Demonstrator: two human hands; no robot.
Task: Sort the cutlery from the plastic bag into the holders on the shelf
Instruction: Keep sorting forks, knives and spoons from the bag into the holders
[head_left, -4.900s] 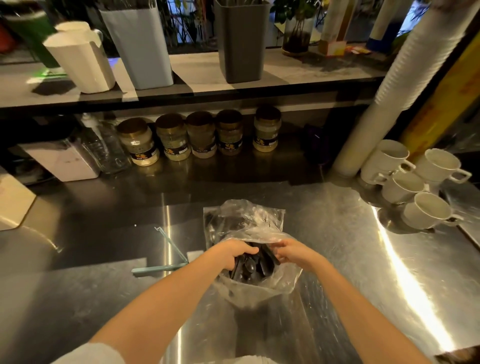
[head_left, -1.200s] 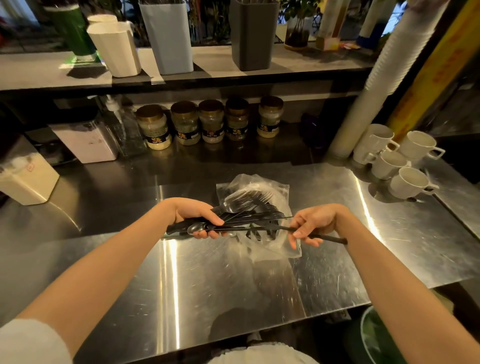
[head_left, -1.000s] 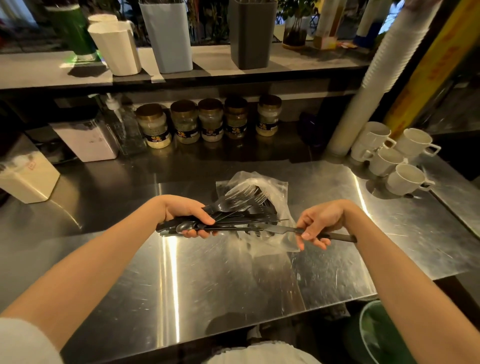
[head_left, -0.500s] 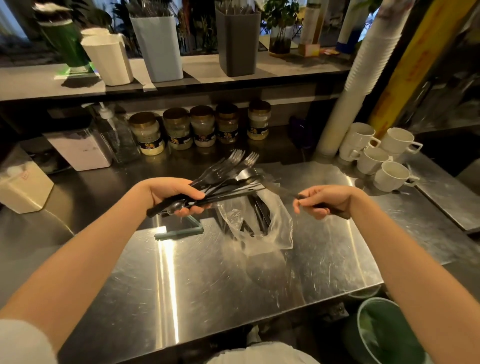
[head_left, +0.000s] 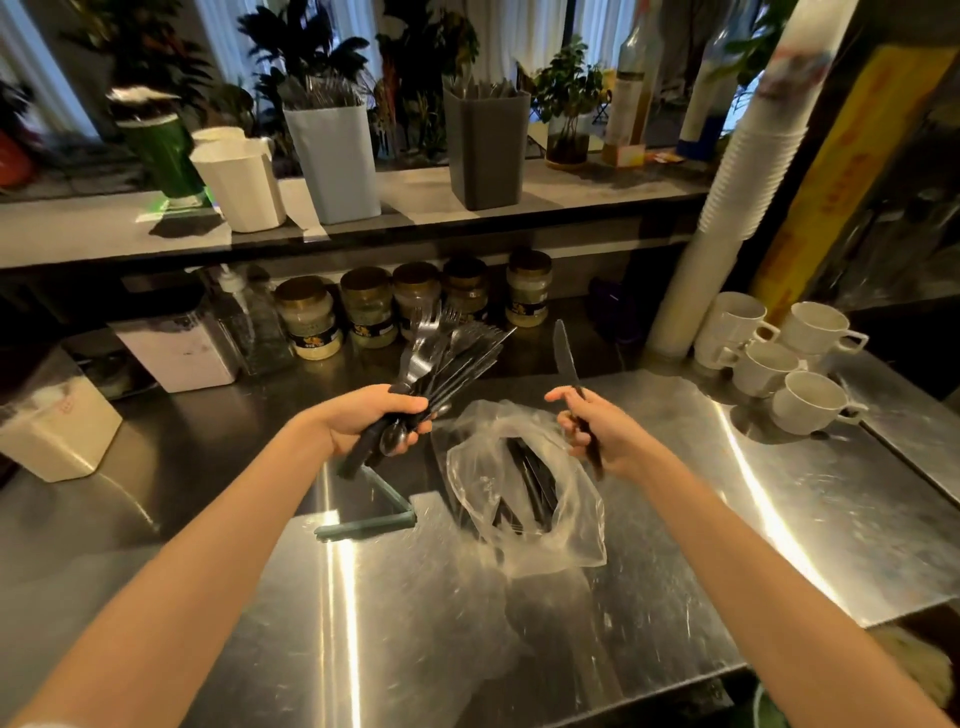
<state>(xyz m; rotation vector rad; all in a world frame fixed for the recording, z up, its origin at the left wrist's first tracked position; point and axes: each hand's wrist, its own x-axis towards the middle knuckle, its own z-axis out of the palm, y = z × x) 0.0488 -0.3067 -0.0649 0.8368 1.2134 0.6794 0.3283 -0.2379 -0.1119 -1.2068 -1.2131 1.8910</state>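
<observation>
The left grip (head_left: 363, 422) clasps a fork bundle (head_left: 448, 354), right grip (head_left: 609, 437) pinches a knife (head_left: 564, 353); bag (head_left: 574, 538) holds dark cutlery (head_left: 531, 480).

- On my feed, the left hand (head_left: 371, 421) grips a bundle of dark cutlery (head_left: 447, 353) by the handles, with the fork tines fanned upward and to the right.
- The right hand (head_left: 597, 436) holds a single knife (head_left: 563, 353) by its handle, blade pointing up.
- Between the hands, lower down, I see the plastic bag (head_left: 519, 499) lying open on the steel counter (head_left: 415, 623) with more dark cutlery inside.
- On the shelf (head_left: 104, 228) stand a white holder (head_left: 241, 182), a light blue holder (head_left: 335, 161) and a dark grey holder (head_left: 485, 150). Cutlery sticks out of the last two.
- Under the shelf sits a row of jars (head_left: 415, 296), and white mugs (head_left: 769, 358) cluster at the right.
</observation>
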